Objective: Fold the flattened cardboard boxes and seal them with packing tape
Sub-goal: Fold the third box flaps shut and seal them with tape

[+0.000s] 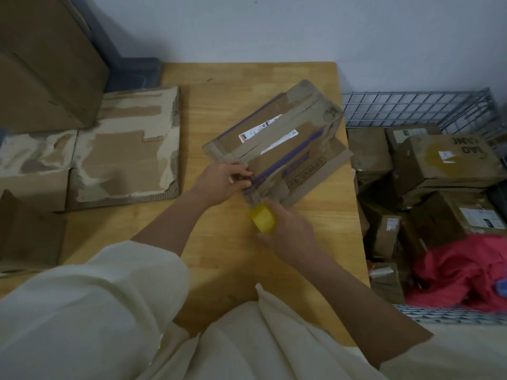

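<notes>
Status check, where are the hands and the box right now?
Left hand pinches the cardboard box at its near corner. Right hand holds the yellow tape roll against that corner. Nothing in the way.

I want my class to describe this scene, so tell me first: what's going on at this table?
A person in a pale top is taping a cardboard box on a wooden table. The left hand pinches the tape end against the box's near edge, while the right hand holds the yellow tape roll just below it. Torn flattened cardboard lies to the left. A wire basket on the right holds finished boxes and a red cloth.
</notes>
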